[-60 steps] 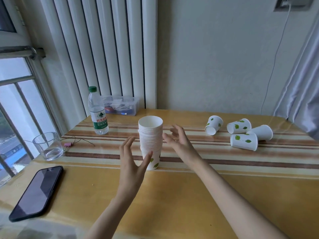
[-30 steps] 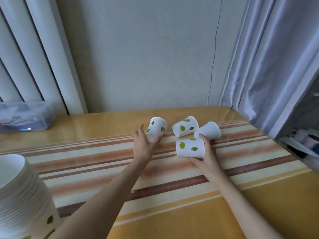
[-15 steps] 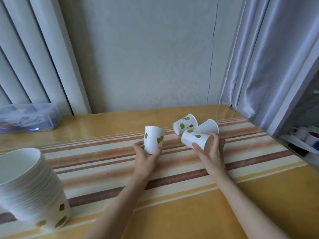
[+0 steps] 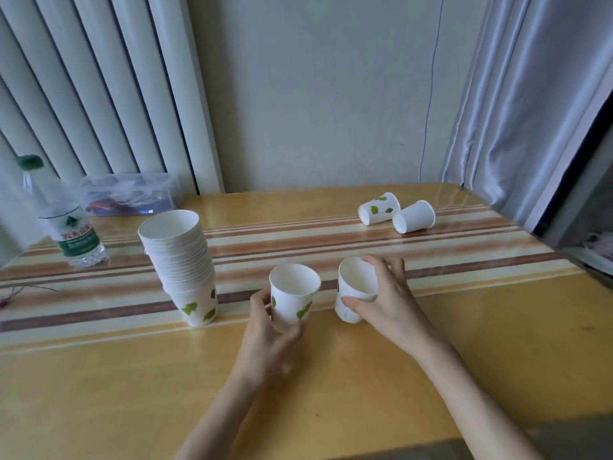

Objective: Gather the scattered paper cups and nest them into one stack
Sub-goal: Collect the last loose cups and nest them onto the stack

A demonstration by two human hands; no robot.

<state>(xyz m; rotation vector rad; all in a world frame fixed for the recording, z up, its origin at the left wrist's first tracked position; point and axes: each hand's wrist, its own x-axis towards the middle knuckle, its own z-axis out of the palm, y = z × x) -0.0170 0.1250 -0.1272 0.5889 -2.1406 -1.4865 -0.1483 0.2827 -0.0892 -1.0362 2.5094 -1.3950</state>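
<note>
**A:** Which step is this?

**B:** Mid-gather, I'd say. Starting at the left, the tall stack of paper cups (image 4: pixel 180 260) stands mouth up on the striped part of the table (image 4: pixel 132 393), leaning a little. Just right of it, the left hand (image 4: pixel 265 340) holds a leaf-printed cup (image 4: pixel 292 297) upright, with thumb and fingers curled round its lower half.

**A:** And the other hand?

**B:** The right hand (image 4: pixel 388 300) wraps a second cup (image 4: pixel 356 283). Its thumb lies across the near wall and its fingers curl over the far rim, and the mouth is tipped slightly toward the camera. I cannot tell whether either cup is resting on the table or has been lifted off it.

**A:** What's left further right?

**B:** Two cups are on their sides near the far edge, touching each other: a leafy toppled cup (image 4: pixel 379 209) and a plain white toppled cup (image 4: pixel 414 216).

**A:** So what does the next move need?

**B:** Probably dropping one held cup into the other, or straight into the stack. Either way the base has to line up squarely over the open mouth. The cups are thin paper, so they need a light squeeze, and that leaning stack may need steadying.
</note>
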